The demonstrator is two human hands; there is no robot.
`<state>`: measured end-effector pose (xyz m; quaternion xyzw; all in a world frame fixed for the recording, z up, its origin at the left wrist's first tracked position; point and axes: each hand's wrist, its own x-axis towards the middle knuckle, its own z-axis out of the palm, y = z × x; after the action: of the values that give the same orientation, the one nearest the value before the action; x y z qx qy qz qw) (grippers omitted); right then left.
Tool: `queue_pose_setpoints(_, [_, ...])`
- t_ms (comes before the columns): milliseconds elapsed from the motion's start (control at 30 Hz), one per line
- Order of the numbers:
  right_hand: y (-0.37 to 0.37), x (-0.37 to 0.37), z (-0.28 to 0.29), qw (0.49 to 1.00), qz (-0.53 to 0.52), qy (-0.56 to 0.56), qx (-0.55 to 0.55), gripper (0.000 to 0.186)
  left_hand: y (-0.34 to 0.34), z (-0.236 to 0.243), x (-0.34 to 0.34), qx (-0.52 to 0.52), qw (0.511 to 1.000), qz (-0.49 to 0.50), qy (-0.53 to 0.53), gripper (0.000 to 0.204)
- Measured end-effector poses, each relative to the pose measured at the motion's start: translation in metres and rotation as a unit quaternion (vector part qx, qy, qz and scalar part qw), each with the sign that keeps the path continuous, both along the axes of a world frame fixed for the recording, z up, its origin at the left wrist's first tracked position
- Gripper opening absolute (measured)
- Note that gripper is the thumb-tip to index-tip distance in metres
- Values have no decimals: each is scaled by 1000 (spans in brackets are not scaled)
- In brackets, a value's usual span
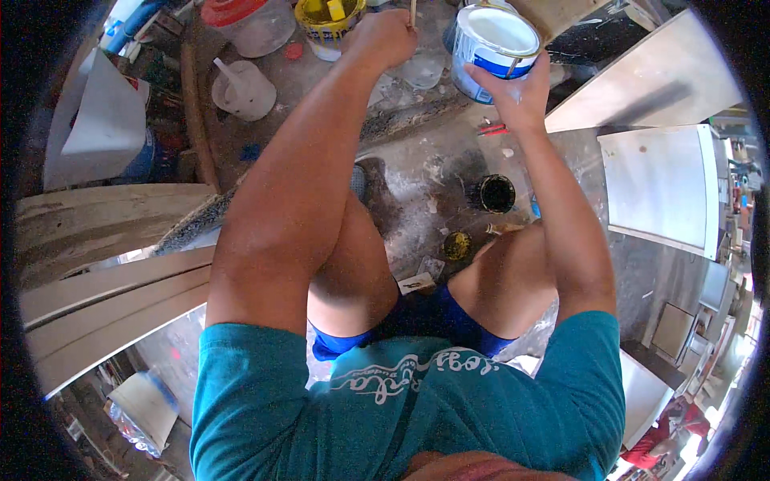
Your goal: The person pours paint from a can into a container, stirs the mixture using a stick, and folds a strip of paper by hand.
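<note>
My right hand (520, 96) grips the side of a paint can (469, 68), white with a blue band, its rim smeared and a pale, whitish content showing inside. The can tilts slightly toward me. To its left, my left hand (381, 38) is closed round a thin, light-coloured stick (413, 13); the top picture edge cuts the stick off, so its full shape is hidden. Just below that hand stands a see-through plastic cup (423, 72). A yellow bucket (321, 30) with a yellow object in it is partly behind my left wrist.
A red-lidded tub (261, 28) and a whitish container with a handle (245, 92) stand at the far left. Between my knees are a dark open can (496, 194) and a small yellowish one (457, 245). Wooden boards (96, 297) flank my left; pale panels (662, 188) stand at right.
</note>
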<state>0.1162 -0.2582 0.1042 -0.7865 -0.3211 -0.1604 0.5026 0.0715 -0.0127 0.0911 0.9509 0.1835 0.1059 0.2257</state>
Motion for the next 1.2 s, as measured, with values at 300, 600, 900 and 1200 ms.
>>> queue_pose_setpoints(300, [-9, 12, 8, 999, -18, 29, 24, 103, -6, 5, 23, 58, 996, -65, 0, 33])
queue_pose_setpoints(600, [-44, 18, 17, 982, -108, -40, 149, 134, 39, -34, 42, 29, 981, -179, -76, 28])
queue_pose_setpoints(900, [-163, -5, 53, 961, -184, -14, 205, 126, 89, -72, 75, -21, 988, -154, -2, 32])
queue_pose_setpoints(1200, [-306, -43, 91, 922, -276, -27, 269, 122, 124, -63, 70, -98, 981, -151, -71, 30])
